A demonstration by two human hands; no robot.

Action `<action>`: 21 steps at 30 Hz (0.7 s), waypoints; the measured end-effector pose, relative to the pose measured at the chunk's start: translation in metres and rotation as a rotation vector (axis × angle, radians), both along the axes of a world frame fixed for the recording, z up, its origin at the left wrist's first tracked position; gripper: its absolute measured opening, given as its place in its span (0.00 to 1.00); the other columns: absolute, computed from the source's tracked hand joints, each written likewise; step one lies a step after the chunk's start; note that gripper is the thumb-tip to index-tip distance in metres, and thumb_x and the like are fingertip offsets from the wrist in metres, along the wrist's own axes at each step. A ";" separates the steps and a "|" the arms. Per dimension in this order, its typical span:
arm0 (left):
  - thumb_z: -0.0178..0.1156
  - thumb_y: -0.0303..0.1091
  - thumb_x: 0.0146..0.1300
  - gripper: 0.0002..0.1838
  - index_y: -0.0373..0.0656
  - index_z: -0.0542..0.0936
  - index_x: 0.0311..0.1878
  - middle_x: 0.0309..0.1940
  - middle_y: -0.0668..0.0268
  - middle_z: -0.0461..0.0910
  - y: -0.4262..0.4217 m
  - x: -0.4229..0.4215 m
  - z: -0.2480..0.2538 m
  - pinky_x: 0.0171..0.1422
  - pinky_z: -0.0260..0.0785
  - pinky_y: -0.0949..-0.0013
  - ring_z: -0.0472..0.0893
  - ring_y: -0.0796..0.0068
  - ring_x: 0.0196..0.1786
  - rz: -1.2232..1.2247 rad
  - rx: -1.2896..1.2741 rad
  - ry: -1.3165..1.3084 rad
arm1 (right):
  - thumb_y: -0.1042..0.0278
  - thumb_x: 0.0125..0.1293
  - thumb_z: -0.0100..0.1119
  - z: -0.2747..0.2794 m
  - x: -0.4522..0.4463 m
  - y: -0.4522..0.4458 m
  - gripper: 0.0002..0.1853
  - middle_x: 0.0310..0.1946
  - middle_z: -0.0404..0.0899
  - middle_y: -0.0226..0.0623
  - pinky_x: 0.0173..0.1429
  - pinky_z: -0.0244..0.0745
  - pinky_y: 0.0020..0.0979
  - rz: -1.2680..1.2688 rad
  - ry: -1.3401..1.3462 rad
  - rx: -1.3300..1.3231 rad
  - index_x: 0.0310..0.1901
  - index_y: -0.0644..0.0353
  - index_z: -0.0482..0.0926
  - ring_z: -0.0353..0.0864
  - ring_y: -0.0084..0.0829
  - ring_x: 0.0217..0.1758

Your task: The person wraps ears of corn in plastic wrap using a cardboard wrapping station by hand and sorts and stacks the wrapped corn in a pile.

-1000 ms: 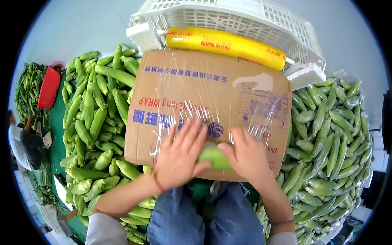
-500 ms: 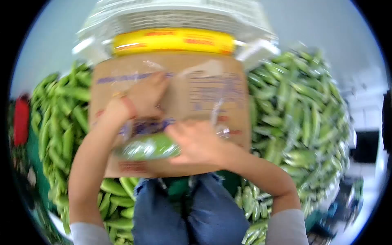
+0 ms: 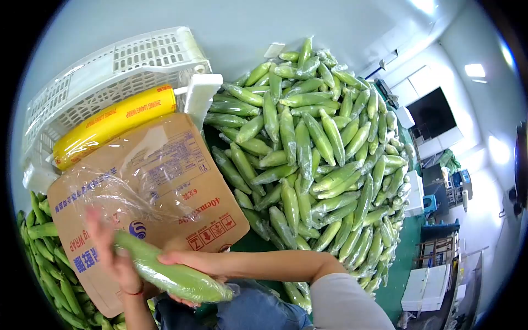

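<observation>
A green ear of corn in its husk (image 3: 176, 278), wrapped in shiny clear film, lies slantwise above my lap. My right hand (image 3: 195, 261) is closed around its middle, with the thumb on top and fingertips showing below. At the ear's upper left end is my left hand (image 3: 113, 256), its fingers stretched out and blurred; whether it touches the film I cannot tell. Behind them is a printed cardboard sheet (image 3: 214, 192) with loose clear film (image 3: 148, 192) crumpled across it. A yellow roll of wrap (image 3: 115, 124) sits along the sheet's far edge.
A white plastic crate (image 3: 148, 55) stands behind the roll. On the right rises a large heap of film-wrapped corn (image 3: 308, 143). Unwrapped corn (image 3: 49, 250) is piled at the left. White boxes (image 3: 426, 289) and a dark screen (image 3: 432, 113) are farther right.
The view has swung right. The wrapped ear has come off the cardboard toward my lap in my right hand. My left hand has moved from the sheet to the ear's end.
</observation>
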State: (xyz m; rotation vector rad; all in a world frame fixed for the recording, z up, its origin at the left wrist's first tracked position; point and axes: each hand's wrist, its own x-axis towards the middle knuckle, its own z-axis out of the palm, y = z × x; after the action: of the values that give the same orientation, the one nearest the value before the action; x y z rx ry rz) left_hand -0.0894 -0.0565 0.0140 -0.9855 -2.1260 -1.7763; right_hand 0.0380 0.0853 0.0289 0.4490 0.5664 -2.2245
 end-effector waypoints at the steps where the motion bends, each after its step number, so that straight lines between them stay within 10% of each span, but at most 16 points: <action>1: 0.59 0.41 0.58 0.33 0.45 0.67 0.68 0.73 0.47 0.56 0.005 -0.005 0.004 0.77 0.47 0.49 0.55 0.51 0.76 0.073 0.251 -0.207 | 0.26 0.65 0.37 -0.008 -0.004 -0.010 0.39 0.26 0.77 0.46 0.20 0.78 0.38 -0.031 0.067 -0.274 0.48 0.60 0.77 0.79 0.38 0.19; 6: 0.54 0.37 0.66 0.32 0.45 0.56 0.71 0.53 0.60 0.68 0.016 -0.019 0.035 0.48 0.69 0.73 0.71 0.75 0.42 -0.455 0.788 -0.653 | 0.20 0.62 0.28 -0.016 -0.023 -0.035 0.49 0.32 0.79 0.53 0.20 0.77 0.36 0.036 0.294 -1.044 0.48 0.69 0.74 0.82 0.39 0.24; 9: 0.45 0.35 0.74 0.16 0.42 0.64 0.61 0.41 0.66 0.67 0.013 -0.015 0.064 0.45 0.68 0.72 0.69 0.76 0.38 -0.190 0.542 -0.747 | 0.26 0.67 0.32 0.016 -0.008 -0.008 0.42 0.40 0.80 0.54 0.18 0.78 0.28 -0.172 0.206 -0.275 0.52 0.65 0.74 0.83 0.37 0.27; 14: 0.43 0.42 0.77 0.16 0.39 0.71 0.52 0.38 0.64 0.73 -0.037 0.000 0.037 0.46 0.70 0.72 0.76 0.76 0.39 -0.005 0.165 -0.577 | 0.73 0.62 0.65 0.055 0.041 0.029 0.27 0.46 0.82 0.37 0.46 0.76 0.24 -0.541 0.547 0.906 0.64 0.59 0.72 0.81 0.24 0.44; 17: 0.45 0.47 0.76 0.17 0.42 0.74 0.47 0.30 0.65 0.77 -0.057 0.027 0.040 0.30 0.71 0.75 0.77 0.77 0.27 -0.329 0.148 -0.843 | 0.73 0.64 0.61 0.112 0.068 0.032 0.08 0.38 0.84 0.38 0.47 0.75 0.27 -1.012 0.902 1.383 0.42 0.66 0.83 0.81 0.26 0.44; 19: 0.45 0.55 0.73 0.23 0.43 0.75 0.44 0.19 0.65 0.76 -0.052 0.069 0.076 0.09 0.57 0.79 0.68 0.78 0.09 -0.393 0.027 -1.078 | 0.75 0.67 0.54 0.154 0.079 0.029 0.08 0.34 0.83 0.40 0.44 0.75 0.28 -1.136 1.220 1.457 0.41 0.67 0.81 0.81 0.28 0.36; 21: 0.41 0.58 0.73 0.27 0.41 0.75 0.38 0.16 0.64 0.75 -0.065 0.086 0.107 0.09 0.57 0.77 0.67 0.75 0.07 -0.460 -0.239 -1.193 | 0.76 0.68 0.51 0.191 0.090 0.009 0.09 0.29 0.81 0.39 0.42 0.76 0.30 -1.172 1.449 1.250 0.45 0.66 0.79 0.79 0.28 0.28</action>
State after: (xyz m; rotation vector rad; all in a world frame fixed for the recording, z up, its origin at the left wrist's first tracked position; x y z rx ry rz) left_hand -0.0033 -0.1218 0.1209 -0.4592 -2.9648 -2.8746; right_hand 0.1280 0.0940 0.2201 -0.6082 3.1424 -2.5611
